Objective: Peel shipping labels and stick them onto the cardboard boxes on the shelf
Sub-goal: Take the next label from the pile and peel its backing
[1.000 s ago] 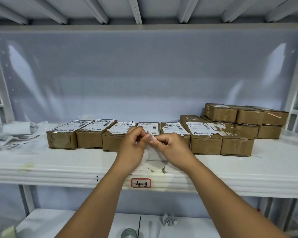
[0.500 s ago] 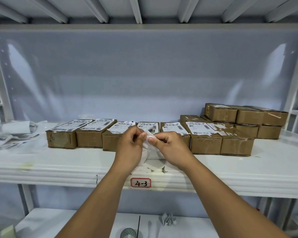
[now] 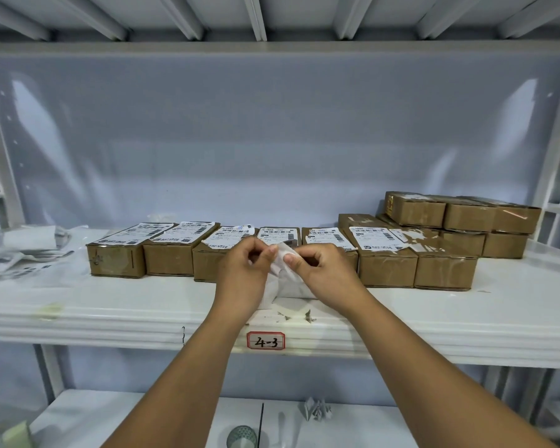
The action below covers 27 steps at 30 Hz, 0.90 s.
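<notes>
While above the shelf (image 3: 110,305), label (image 3: 283,255) between both hands (image 3: 243,276) (image 3: 327,273).

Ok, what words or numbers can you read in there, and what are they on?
"4-3": handwritten on the red-bordered tag stuck to the shelf front edge.
Shipping labels on the cardboard boxes: barcodes and print, too small to read.
Loose papers at the left: print too blurred to read.

We can't read box labels (image 3: 373,238); left hand (image 3: 243,279), right hand (image 3: 324,273) hide part of label sheet (image 3: 288,284); bottom-edge grille (image 3: 241,438) cropped.
</notes>
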Motion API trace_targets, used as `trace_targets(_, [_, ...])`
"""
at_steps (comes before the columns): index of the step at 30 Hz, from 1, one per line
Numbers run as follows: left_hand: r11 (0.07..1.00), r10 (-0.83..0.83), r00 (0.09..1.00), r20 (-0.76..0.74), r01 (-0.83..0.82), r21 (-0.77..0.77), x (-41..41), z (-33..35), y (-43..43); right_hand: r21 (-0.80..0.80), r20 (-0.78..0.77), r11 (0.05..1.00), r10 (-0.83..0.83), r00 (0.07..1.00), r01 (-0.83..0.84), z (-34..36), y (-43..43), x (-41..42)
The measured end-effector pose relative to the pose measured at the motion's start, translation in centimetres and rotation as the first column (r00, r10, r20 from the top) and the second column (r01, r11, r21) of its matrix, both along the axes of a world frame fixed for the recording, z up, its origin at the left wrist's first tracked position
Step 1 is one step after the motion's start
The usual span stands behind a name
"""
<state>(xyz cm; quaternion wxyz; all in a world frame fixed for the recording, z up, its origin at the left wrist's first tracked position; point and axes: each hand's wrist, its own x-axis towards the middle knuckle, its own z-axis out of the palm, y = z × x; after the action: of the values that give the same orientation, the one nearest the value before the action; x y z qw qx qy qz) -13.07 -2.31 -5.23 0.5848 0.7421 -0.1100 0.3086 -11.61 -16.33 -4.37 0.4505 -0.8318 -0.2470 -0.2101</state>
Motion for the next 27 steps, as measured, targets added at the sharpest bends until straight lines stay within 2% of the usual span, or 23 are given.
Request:
trace_targets(2, [0.992, -0.12, 0.993, 0.015, 0.12, -0.049, -0.1, 0.2, 0.0, 0.001, 0.021, 1.0, 0.0, 1.0, 0.0, -0.3, -0.1, 0.0])
trace_targets(4, [0.987, -0.146, 0.989, 0.036, 0.148, -0.057, -0.2, 0.1, -0.1, 0.004, 0.044, 1.0, 0.018, 0.999, -0.018, -0.5, 0.1, -0.2])
trace_targets(9, [0.997, -0.075, 0.993, 0.089, 0.074, 0.018, -0.6, 0.0, -0.1, -0.024, 0.109, 0.997, 0.074, 0.991, -0.072, -0.3, 0.1, -0.7])
trace_targets(13, [0.986, 0.036, 0.966, 0.256, -0.076, 0.146, -1.1, -0.2, -0.5, 0.053, 0.222, 0.996, -0.077, 0.972, 0.066, -0.5, 0.1, -0.5])
trace_targets(16, [0.966, 0.078, 0.933, 0.35, -0.158, 0.206, -1.0, -0.5, -0.5, 0.083, 0.327, 0.991, -0.123, 0.937, 0.101, -0.7, 0.2, -0.4])
trace_targets(21, [0.96, 0.121, 0.918, 0.378, -0.204, 0.19, -0.9, -0.6, -0.7, 0.071, 0.601, 0.986, -0.161, 0.783, 0.149, -1.4, 0.8, 0.1])
trace_targets(25, [0.936, 0.203, 0.829, 0.522, -0.321, 0.146, -1.1, -0.8, -0.9, 0.085, 0.753, 0.971, -0.21, 0.623, 0.225, -1.5, 1.3, 0.7])
trace_targets(27, [0.919, 0.226, 0.792, 0.567, -0.366, 0.146, -1.1, -0.8, -1.1, 0.073, 0.778, 0.974, -0.19, 0.599, 0.214, -1.1, 1.3, 0.7])
